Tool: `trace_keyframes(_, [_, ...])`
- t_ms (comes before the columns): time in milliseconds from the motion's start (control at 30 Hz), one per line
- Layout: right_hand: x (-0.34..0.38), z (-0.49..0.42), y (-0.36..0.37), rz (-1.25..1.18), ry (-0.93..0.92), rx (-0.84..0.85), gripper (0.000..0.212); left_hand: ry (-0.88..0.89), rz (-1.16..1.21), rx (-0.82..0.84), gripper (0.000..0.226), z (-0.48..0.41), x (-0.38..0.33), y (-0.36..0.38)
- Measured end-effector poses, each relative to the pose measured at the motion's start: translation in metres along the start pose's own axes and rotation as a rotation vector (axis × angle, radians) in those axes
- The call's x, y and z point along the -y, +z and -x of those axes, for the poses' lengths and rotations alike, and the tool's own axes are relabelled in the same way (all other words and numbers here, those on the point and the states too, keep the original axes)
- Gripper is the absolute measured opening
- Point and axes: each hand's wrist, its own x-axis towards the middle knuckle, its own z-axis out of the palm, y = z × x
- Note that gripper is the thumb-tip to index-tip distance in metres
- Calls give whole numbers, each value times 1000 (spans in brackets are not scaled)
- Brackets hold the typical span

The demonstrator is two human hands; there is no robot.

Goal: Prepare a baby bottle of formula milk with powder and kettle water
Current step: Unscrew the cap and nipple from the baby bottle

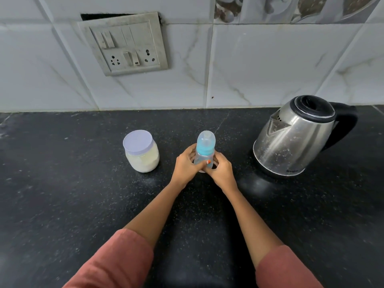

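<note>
Between the powder jar (142, 151) and kettle (299, 134), your left hand (187, 166) and right hand (221, 171) grip the capped baby bottle (204, 149) upright on the counter (62, 183)

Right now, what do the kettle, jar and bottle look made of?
Kettle: shiny steel, going by its mirror-like streaks; black lid and handle, likely plastic. Jar: clear wall showing white powder, glass or plastic, cannot tell; matte lilac lid, probably plastic. Bottle: translucent plastic by its cloudy look, with a blue collar under a clear cap.
</note>
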Motion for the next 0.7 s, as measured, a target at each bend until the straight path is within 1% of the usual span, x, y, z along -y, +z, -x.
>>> trace_keyframes(200, [18,24,-17,1,-69,34,52,24,-24,-56,70,31,-21,1])
trace_keyframes(333, [28,56,-29,-6,-93,68,51,49,-56,-83,68,68,-36,3])
trace_keyframes(533, [31,104,-38,-61,-57,75,52,41,-60,-80,67,116,-44,8])
trace_keyframes(700, [24,139,-39,-73,-13,107,54,21,-32,-85,62,153,-37,11])
